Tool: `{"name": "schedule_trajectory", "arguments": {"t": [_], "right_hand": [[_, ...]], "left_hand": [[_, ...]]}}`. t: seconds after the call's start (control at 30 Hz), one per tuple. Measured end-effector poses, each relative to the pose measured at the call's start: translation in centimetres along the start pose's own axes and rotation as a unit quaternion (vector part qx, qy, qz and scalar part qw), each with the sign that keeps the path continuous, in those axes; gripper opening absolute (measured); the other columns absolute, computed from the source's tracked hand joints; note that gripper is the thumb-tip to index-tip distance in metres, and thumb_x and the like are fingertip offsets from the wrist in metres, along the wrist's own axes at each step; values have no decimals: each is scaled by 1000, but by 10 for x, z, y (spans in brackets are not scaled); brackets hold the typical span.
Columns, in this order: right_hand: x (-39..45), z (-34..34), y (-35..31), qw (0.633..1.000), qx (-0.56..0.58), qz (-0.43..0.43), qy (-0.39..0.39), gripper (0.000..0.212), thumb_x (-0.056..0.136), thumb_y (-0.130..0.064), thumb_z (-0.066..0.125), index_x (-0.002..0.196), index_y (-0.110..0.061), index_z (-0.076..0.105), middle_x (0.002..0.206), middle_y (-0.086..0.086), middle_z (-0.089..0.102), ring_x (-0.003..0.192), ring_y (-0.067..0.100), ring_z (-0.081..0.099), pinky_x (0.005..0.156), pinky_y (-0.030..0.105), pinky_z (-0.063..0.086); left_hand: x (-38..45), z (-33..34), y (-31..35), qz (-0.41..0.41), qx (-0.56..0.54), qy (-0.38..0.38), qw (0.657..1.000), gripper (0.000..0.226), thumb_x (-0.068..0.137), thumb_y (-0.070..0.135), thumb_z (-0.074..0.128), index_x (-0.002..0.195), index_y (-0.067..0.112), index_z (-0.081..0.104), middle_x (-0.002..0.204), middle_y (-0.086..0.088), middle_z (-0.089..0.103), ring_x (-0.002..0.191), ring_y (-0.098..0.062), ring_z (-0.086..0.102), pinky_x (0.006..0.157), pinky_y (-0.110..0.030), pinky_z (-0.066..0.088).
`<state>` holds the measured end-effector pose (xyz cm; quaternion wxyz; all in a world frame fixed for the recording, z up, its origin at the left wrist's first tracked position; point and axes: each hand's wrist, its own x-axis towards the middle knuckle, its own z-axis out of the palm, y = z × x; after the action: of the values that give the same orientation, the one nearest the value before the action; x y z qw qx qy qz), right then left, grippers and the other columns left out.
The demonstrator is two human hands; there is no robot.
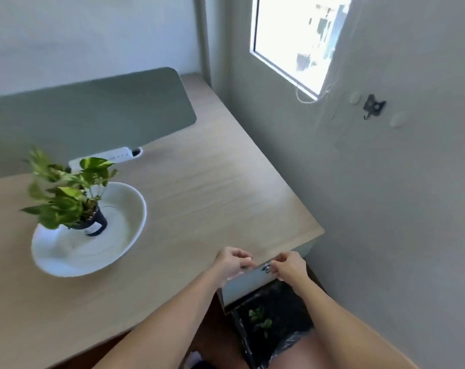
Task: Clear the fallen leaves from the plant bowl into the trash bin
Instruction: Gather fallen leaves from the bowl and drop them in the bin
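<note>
Both hands meet at the near right corner of the desk, over the bin. Left hand is curled, thumb and fingers closed; whether it grips anything I cannot tell from the blur. Right hand is also curled, fingertips pinched at a small dark bit between the two hands, too blurred to name. It could be leaf debris being rubbed off.

Just under the hands is a pale flat panel, tilted, probably the bin's lid or a side of the desk; unclear which. Holding the hands here makes sense: anything let go falls straight down into the bin's black liner.

Below the right hand and nearer the body, green leaves already lie inside the bin.

The bowl sits well to the left of the left hand and farther out on the desk. The plant stands in a dark pot in the bowl's far-left part. The bowl's white floor looks bare of loose leaves, though the foliage hides some of it.

Judgement: task near its end, the last scraps being shed over the bin.
</note>
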<state>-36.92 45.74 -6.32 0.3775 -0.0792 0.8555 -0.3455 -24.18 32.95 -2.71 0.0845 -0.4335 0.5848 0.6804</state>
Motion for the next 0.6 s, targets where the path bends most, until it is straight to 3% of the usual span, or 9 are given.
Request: {"name": "schedule_trajectory", "arguments": {"t": [0.13, 0.27, 0.33, 0.43, 0.5, 0.6], "right_hand": [[-10, 43, -70, 995, -27, -73, -62, 11, 85, -3, 58, 76, -7, 62, 67, 10, 70, 56, 19, 60, 52, 30, 46], [-23, 101, -120, 986, -44, -122, -108, 17, 83, 2, 57, 70, -7, 62, 61, 11, 66, 50, 19, 56, 48, 26, 43], [-36, 144, -150, 979, -55, -141, -134, 17, 80, 4, 56, 70, -7, 64, 63, 12, 67, 50, 20, 57, 47, 24, 44], [-48, 188, -176, 979, -44, -132, -151, 18, 82, 1, 55, 69, -8, 63, 65, 14, 66, 51, 23, 58, 49, 25, 48], [-51, 220, -187, 980, -40, -104, -168, 13, 84, -4, 55, 76, -7, 63, 69, 16, 67, 52, 24, 61, 49, 27, 53], [-53, 267, -200, 981, -49, -61, -179, 15, 86, -10, 53, 93, -1, 64, 74, 15, 69, 48, 24, 65, 45, 27, 54]], "left_hand": [[-27, -70, 5, 38, -15, 73, 997, 14, 81, 17, 70, 72, 18, 61, 68, 2, 72, 60, -8, 65, 48, -20, 33], [-47, -125, 4, 65, -134, 157, 976, 17, 83, 17, 70, 73, 15, 56, 53, 5, 69, 45, -3, 63, 41, -18, 28], [-60, -163, -5, 67, -197, 196, 958, 17, 87, 21, 66, 74, 14, 58, 51, 5, 69, 43, -3, 64, 45, -20, 30], [-70, -208, -22, 35, -277, 232, 932, 24, 96, 29, 50, 81, 13, 60, 66, 1, 71, 57, -12, 67, 59, -27, 41], [-71, -244, -40, 16, -346, 245, 906, 27, 99, 29, 42, 93, 8, 58, 85, -7, 71, 74, -21, 66, 80, -36, 48], [-74, -299, -67, -9, -437, 256, 862, 25, 100, 21, 41, 96, 1, 56, 108, -16, 64, 100, -29, 61, 102, -42, 42]]}}
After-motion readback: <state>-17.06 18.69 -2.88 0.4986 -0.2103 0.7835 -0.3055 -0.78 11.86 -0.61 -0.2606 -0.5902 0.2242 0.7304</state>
